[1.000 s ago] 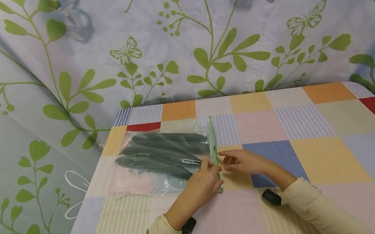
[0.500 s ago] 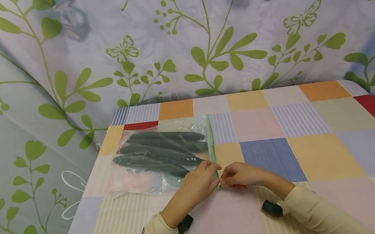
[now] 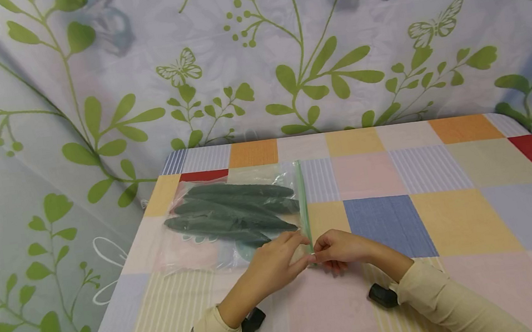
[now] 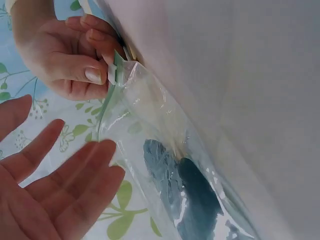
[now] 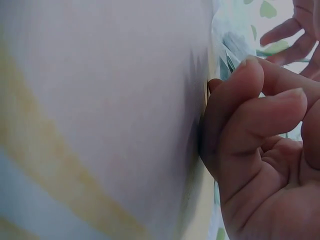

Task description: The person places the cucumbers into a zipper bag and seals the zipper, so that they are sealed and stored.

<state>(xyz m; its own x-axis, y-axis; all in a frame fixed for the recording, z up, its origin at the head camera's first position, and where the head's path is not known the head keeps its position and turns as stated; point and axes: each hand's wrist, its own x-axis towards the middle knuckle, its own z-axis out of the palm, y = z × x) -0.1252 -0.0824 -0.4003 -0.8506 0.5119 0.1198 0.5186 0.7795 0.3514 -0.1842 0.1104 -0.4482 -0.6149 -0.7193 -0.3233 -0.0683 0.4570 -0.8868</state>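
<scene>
A clear zip bag (image 3: 230, 257) with a green closure strip (image 3: 302, 195) lies flat, with several dark green cucumbers (image 3: 229, 193) inside. At the strip's near corner, my right hand (image 3: 339, 247) pinches the bag between thumb and curled fingers. The left wrist view shows a small white slider (image 4: 114, 74) right at that thumb. My left hand (image 3: 274, 263) is over the bag's near right corner, and in the left wrist view its fingers (image 4: 82, 187) are loosely extended and hold nothing. Part of the strip's near end is hidden by the hands.
A patchwork cloth (image 3: 469, 217) covers the table. Behind it and to the left hangs a curtain (image 3: 243, 68) with green leaves and butterflies. A dark device (image 3: 383, 295) sits under the right wrist, another (image 3: 253, 322) under the left.
My right hand came left and nearer to the body, onto the strip's near corner. My left hand has let go of the strip, its fingers straighter and slightly lower.
</scene>
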